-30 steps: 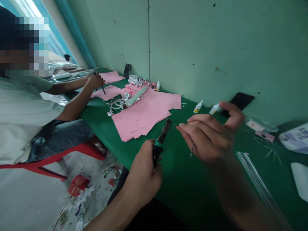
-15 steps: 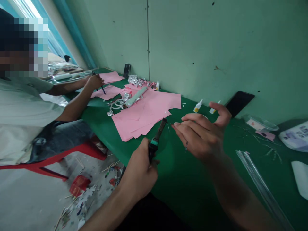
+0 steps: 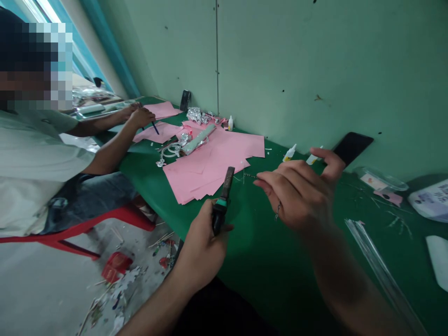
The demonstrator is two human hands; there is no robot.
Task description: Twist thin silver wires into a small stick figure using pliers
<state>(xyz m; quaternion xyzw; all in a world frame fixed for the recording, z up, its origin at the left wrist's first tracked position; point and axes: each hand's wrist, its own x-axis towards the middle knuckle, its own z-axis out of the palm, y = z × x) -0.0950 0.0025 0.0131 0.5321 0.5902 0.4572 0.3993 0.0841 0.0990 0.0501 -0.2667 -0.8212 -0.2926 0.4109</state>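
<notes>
My left hand [image 3: 203,249] is wrapped round the dark handles of a pair of pliers [image 3: 224,191] with a teal band below worn metal jaws. The jaws point up and away over the green table. To their right, my right hand [image 3: 297,193] pinches a thin twisted wire [image 3: 250,176] between thumb and fingertips. The wire's free end points left toward the pliers, with a gap between them. Fine pale strands show around that end. A small piece of wire or chain [image 3: 277,211] hangs below my right hand's fingers; how it is held I cannot tell.
Pink paper sheets [image 3: 224,154] lie beyond the pliers, with a roll [image 3: 199,140] and crumpled foil on them. Small glue bottles [image 3: 290,152] and a phone [image 3: 353,148] stand by the wall. Clear rods [image 3: 378,266] lie right. A co-worker [image 3: 38,144] sits left, hands over paper.
The pliers have moved left and tilted more upright, away from the wire's end. My right hand has shifted slightly right with the wire. The co-worker's hands have moved a little.
</notes>
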